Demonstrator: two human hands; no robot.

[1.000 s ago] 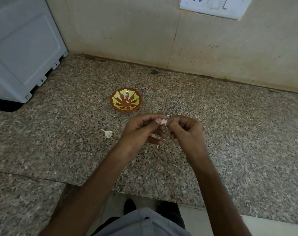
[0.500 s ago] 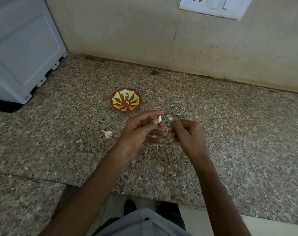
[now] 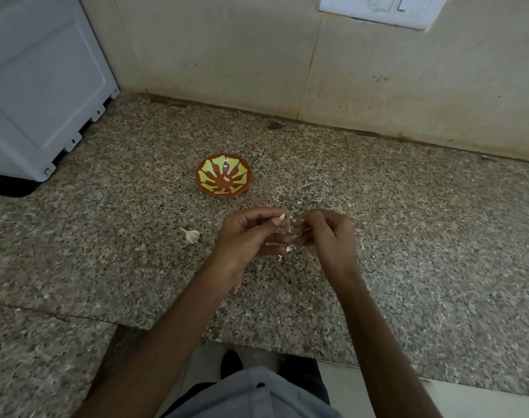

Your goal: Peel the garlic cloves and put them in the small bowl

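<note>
At mid-frame our left hand (image 3: 248, 236) pinches a garlic clove (image 3: 282, 217) in its grip; our right hand (image 3: 329, 233) pinches a scrap of peel (image 3: 295, 220), below the small bowl (image 3: 205, 176).

A head-worn camera looks forward and down, close above the left hand (image 3: 245, 239) and right hand (image 3: 329, 236) (wide-angle, so edges bend); counter (image 3: 423, 236) and wall (image 3: 227, 55) lie beyond them.
</note>
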